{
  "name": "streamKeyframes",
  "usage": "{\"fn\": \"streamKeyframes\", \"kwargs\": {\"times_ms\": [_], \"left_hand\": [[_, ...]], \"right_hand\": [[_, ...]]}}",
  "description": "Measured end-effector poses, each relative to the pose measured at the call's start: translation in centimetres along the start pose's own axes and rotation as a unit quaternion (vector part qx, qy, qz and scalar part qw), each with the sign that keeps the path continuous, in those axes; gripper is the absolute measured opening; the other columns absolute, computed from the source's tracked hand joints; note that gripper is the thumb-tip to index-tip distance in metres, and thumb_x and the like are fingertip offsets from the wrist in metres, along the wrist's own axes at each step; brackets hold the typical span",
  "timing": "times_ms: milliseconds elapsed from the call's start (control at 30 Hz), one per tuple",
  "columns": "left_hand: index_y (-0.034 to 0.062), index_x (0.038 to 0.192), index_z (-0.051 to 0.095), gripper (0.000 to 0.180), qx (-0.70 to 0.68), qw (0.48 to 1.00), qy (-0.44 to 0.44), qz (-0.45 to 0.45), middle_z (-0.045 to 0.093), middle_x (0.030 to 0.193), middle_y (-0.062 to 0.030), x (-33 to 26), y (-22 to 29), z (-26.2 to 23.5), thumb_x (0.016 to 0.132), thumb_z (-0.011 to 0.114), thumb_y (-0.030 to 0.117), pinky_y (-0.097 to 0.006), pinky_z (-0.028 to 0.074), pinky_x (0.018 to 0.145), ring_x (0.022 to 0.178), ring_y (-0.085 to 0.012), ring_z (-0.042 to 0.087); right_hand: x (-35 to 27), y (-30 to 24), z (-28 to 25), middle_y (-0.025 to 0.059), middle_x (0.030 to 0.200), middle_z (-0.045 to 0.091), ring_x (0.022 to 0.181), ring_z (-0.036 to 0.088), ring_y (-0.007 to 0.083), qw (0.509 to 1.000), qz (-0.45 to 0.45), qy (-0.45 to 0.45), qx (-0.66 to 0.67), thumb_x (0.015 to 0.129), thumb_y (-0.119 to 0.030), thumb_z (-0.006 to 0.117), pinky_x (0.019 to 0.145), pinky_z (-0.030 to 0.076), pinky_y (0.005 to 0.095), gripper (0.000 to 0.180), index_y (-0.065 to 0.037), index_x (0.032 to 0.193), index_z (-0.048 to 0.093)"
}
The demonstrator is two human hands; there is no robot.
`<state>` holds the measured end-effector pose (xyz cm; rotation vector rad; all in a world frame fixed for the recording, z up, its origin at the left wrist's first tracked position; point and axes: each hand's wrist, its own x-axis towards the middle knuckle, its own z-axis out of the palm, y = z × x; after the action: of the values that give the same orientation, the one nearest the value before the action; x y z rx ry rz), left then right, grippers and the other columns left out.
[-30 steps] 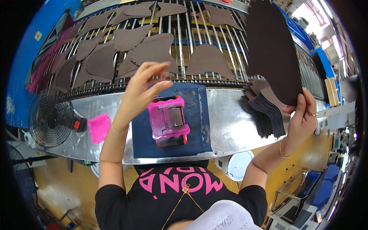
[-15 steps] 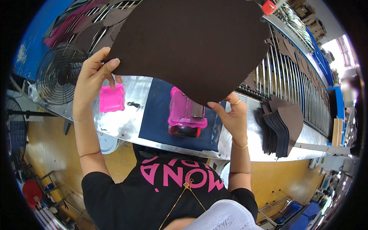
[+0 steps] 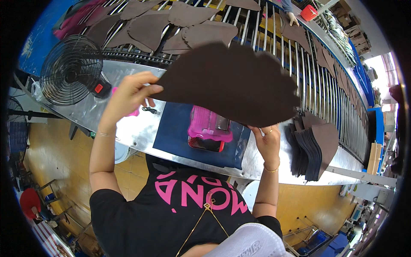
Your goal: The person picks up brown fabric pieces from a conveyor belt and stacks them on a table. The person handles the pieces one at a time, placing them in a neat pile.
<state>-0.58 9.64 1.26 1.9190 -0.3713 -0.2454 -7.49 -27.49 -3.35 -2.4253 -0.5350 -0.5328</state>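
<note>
A dark brown cut panel [image 3: 222,83], leather-like and scalloped along its far right edge, is held up over the metal table. My left hand [image 3: 139,90] pinches its left corner between thumb and fingers. At the panel's lower right edge, my right hand [image 3: 266,137] grips it, with some fingers hidden beneath. Below the panel, a pink plastic tray [image 3: 209,128] with a dark rectangular object [image 3: 221,123] sits on a blue mat [image 3: 169,132]. A red-and-black item [image 3: 205,144] shows under the tray's near edge. A stack of similar brown panels [image 3: 314,145] lies right of my right hand.
Beyond the table runs a rack of metal bars [image 3: 244,21] bearing several brown panels [image 3: 147,30]. A black wire fan [image 3: 71,75] stands at left. A short black cable [image 3: 150,110] lies near a partly hidden pink tray [image 3: 133,113]. Another person's hand [image 3: 292,19] touches a panel at the far side.
The brown panel has come down and tilted flatter, uncovering the rack behind it. My left hand has moved right and lower; my right hand slightly lower. Another person's hand now shows at the far side.
</note>
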Motion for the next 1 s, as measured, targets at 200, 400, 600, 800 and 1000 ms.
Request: {"fn": "streamKeyframes", "kwargs": {"times_ms": [200,400,600,800,1000], "left_hand": [[-0.0007,0.087,0.064,0.009,0.194,0.956,-0.056,0.214,0.055,0.076,-0.0086,3.7,1.0,6.3,0.08,0.066,0.004,-0.031,0.048,0.054,0.063,-0.0233,0.06],[0.0072,0.082,0.067,0.007,0.222,0.918,-0.148,0.295,0.054,0.079,-0.0076,5.8,3.3,11.3,0.076,0.069,0.011,-0.036,0.048,0.057,0.068,-0.0275,0.061],[0.0097,0.08,0.069,0.006,0.273,0.868,-0.205,0.361,0.049,0.082,-0.0061,7.6,6.0,15.6,0.074,0.067,0.011,-0.037,0.045,0.053,0.066,-0.023,0.061],[0.0082,0.093,0.067,0.019,0.216,0.905,0.003,0.367,0.051,0.083,-0.0072,10.4,7.3,13.5,0.08,0.07,0.022,-0.031,0.045,0.055,0.062,-0.0202,0.056],[0.0065,0.1,0.066,0.019,0.081,0.968,0.145,0.188,0.046,0.077,0.0,8.6,6.0,5.3,0.084,0.069,0.017,-0.023,0.036,0.053,0.06,-0.0082,0.043]], "right_hand": [[-6.7,3.2,-2.6,0.0121,0.085,0.069,0.078,0.064,0.0269,0.976,0.21,-0.001,0.06,0.071,-0.001,0.074,0.073,0.047,0.0334,0.018,-0.001,0.089,0.071],[-11.7,4.1,-9.4,0.0114,0.081,0.07,0.072,0.065,0.0212,0.946,0.322,-0.011,0.021,0.07,-0.004,0.076,0.071,0.047,0.0303,0.019,0.001,0.087,0.07],[-13.6,2.7,-17.8,0.0071,0.067,0.064,0.05,0.053,0.012,0.929,0.36,-0.069,0.042,0.081,-0.009,0.071,0.046,0.039,0.0254,0.017,0.003,0.091,0.067],[-7.6,3.4,-16.4,0.0018,0.061,0.054,0.045,0.05,0.0095,0.868,0.382,0.232,0.217,0.091,-0.009,0.061,0.041,0.04,0.0219,0.034,0.0,0.12,0.046],[1.7,10.5,-6.4,0.004,0.066,0.056,0.057,0.063,0.0166,0.774,0.347,0.268,0.458,0.093,-0.007,0.056,0.052,0.05,0.0279,0.051,-0.005,0.135,0.026]]}}
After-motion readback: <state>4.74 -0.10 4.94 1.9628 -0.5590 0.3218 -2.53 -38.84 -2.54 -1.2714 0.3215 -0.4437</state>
